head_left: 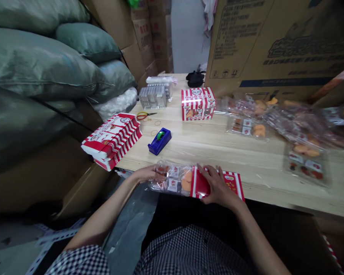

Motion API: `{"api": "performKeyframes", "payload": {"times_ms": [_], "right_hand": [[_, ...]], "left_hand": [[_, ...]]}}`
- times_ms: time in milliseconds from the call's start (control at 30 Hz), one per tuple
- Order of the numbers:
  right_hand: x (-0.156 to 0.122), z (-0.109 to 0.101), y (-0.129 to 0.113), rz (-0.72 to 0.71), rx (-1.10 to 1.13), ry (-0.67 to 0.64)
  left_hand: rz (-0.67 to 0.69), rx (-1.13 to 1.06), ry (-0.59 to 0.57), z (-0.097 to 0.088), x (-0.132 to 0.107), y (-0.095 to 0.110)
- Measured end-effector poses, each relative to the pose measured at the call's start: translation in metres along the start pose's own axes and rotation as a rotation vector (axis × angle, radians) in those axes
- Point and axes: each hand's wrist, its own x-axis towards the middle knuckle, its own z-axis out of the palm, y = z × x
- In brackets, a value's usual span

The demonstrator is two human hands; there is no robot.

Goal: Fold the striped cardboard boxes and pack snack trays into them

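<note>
At the near edge of the wooden table (218, 149), my left hand (148, 174) grips the left end of a clear plastic toy pack (172, 179) with small pieces and orange shapes inside. The pack's right end sits inside the open mouth of a red-and-white striped box (232, 181). My right hand (218, 187) lies on that box, fingers curled over its opening and pressing it down.
A stack of flat striped boxes (113, 139) overhangs the table's left edge. A blue tape dispenser (159, 140), scissors (145, 115), rubber bands, an assembled striped box (198, 103) and several clear toy packs (275, 118) lie beyond. Large cartons (275, 42) stand behind, stuffed sacks at left.
</note>
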Motion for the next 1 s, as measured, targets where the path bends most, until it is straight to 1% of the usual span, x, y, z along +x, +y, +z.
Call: {"api": "performKeyframes", "payload": {"times_ms": [100,167,233,300,367,433,500,600,633,700,767,867,933,1000], "right_hand": [[0.0,0.002,-0.001,-0.004,0.024,0.019],[-0.001,0.004,-0.002,-0.001,0.019,0.044],[-0.001,0.006,-0.004,-0.006,0.014,0.052],[-0.002,0.007,-0.005,-0.016,0.02,0.045],[-0.003,0.007,-0.005,-0.003,0.024,0.055],[-0.004,0.007,-0.004,0.027,0.022,0.08],[-0.004,0.008,-0.001,0.055,0.023,0.106],[-0.006,0.009,0.0,0.078,0.027,0.137],[-0.006,0.009,0.0,0.081,0.025,0.152],[-0.007,0.009,-0.004,0.073,0.014,0.186],[-0.007,0.006,-0.01,0.052,0.013,0.221],[-0.005,0.002,-0.024,0.023,0.044,0.264],[-0.004,0.0,-0.031,0.021,0.072,0.305],[-0.003,0.0,-0.033,0.027,0.093,0.342]], "left_hand": [[-0.04,0.022,-0.022,-0.006,0.002,0.006],[-0.046,0.025,-0.031,-0.006,0.005,0.008],[-0.041,0.023,-0.046,0.0,0.012,0.009],[-0.023,0.011,-0.052,0.012,0.023,0.009],[0.011,-0.012,-0.03,0.025,0.035,0.007],[0.067,-0.033,0.045,0.035,0.041,0.005],[0.132,-0.047,0.166,0.036,0.039,0.001],[0.242,-0.058,0.403,0.031,0.022,-0.003],[0.276,-0.059,0.462,0.03,0.015,-0.004],[0.326,-0.067,0.52,0.033,0.006,-0.001],[0.351,-0.08,0.496,0.046,0.003,0.004],[0.372,-0.032,0.387,0.073,0.006,0.016],[0.415,0.081,0.358,0.09,0.011,0.023],[0.498,0.247,0.369,0.103,0.016,0.03]]}}
